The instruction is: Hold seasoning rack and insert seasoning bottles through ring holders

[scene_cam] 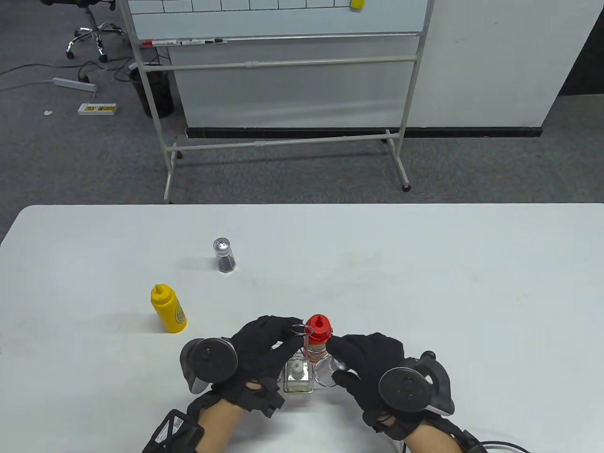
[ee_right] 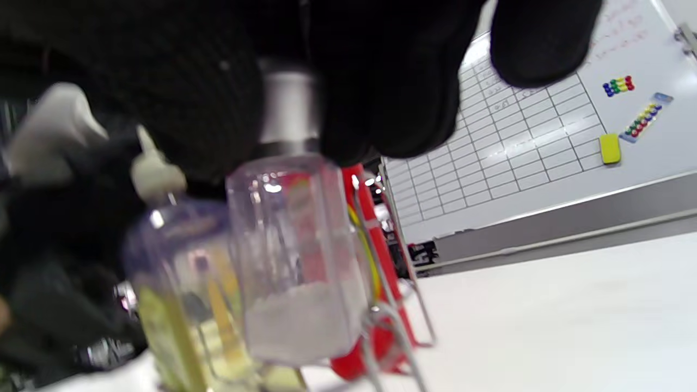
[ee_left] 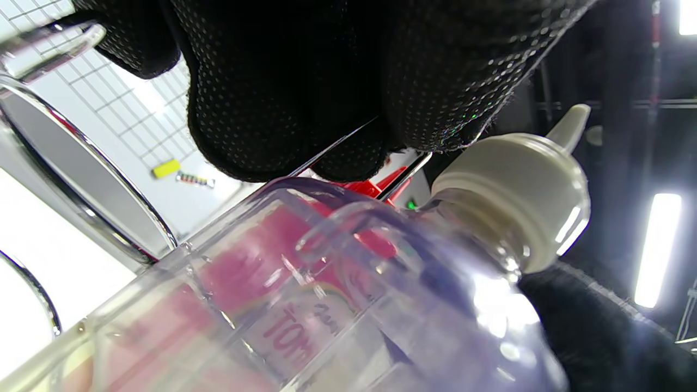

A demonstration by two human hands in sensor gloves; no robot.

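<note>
The wire seasoning rack [scene_cam: 298, 330] stands near the table's front edge. My left hand [scene_cam: 289, 333] pinches its top ring handle. A red ketchup bottle [scene_cam: 318, 336] and a clear bottle with a white cap [scene_cam: 297, 375] stand in the rack. My right hand [scene_cam: 338, 364] grips a clear salt shaker [scene_cam: 327, 369] by its metal cap, at the rack's right ring. The right wrist view shows the shaker [ee_right: 297, 256] with white salt beside the rack wire [ee_right: 393, 305]. The left wrist view shows the clear bottle [ee_left: 512, 196] and a chrome ring [ee_left: 81, 179].
A yellow mustard bottle [scene_cam: 168, 309] stands left of the rack. A pepper shaker [scene_cam: 224, 255] stands farther back on the white table [scene_cam: 424, 283]. A whiteboard on a stand [scene_cam: 283, 71] is on the floor beyond the table.
</note>
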